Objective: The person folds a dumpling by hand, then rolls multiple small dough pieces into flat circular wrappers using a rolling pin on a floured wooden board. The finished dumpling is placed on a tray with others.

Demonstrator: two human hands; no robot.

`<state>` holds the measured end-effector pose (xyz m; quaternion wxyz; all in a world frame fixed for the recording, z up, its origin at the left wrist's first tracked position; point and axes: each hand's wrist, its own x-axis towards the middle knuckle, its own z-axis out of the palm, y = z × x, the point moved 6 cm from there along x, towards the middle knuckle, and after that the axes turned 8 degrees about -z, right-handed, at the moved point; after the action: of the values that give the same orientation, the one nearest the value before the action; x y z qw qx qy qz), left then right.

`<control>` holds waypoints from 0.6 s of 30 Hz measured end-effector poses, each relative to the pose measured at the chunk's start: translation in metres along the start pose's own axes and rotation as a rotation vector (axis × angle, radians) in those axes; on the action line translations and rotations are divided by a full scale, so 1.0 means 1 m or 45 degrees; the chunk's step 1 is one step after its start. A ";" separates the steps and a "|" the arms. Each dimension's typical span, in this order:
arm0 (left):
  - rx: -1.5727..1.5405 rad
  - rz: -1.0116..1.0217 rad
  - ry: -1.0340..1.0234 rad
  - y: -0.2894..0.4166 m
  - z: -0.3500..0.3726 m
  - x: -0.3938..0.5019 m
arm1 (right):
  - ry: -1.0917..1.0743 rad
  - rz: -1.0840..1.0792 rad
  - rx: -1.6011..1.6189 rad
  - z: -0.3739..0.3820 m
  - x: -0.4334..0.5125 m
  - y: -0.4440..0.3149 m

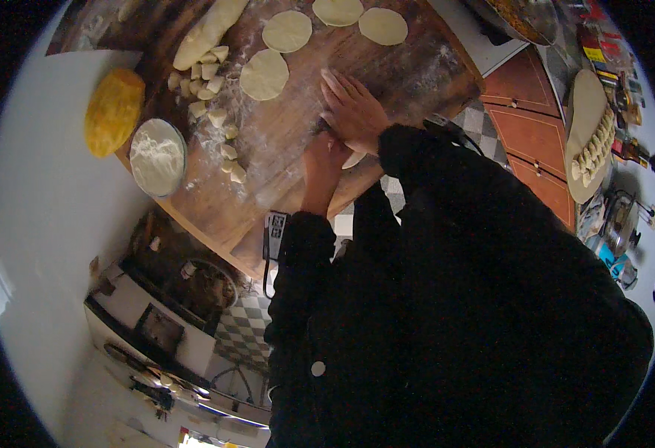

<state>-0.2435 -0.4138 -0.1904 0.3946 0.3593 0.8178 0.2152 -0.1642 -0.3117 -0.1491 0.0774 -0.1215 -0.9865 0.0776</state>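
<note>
On the flour-dusted wooden table (282, 145) my two hands are close together near the edge by my body. My right hand (355, 109) lies with its fingers stretched out over the tabletop. Just below it is my left hand (324, 159), its fingers mostly hidden. A pale piece (354, 159) shows beside the hands; whether it is dough or a tool's end I cannot tell. Several thin round dough wrappers (264, 75) lie beyond the hands. Cut dough pieces (217, 117) are scattered to the left, near a thick dough roll (207, 36).
A bowl of flour (158, 159) sits at the table's left edge, by a yellow rounded object (113, 112). At right, a board (585, 106) bears rows of dumplings (594, 147) above brown drawers (529, 129). A power strip (274, 235) is at the near edge.
</note>
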 end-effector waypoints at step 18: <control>-0.360 -0.171 0.221 -0.036 -0.012 -0.001 | -0.150 0.083 0.211 -0.003 -0.024 -0.009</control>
<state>-0.2673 -0.4385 -0.2054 0.3825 0.2250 0.8326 0.3315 -0.1425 -0.3261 -0.1480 0.0264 -0.1419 -0.9751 0.1685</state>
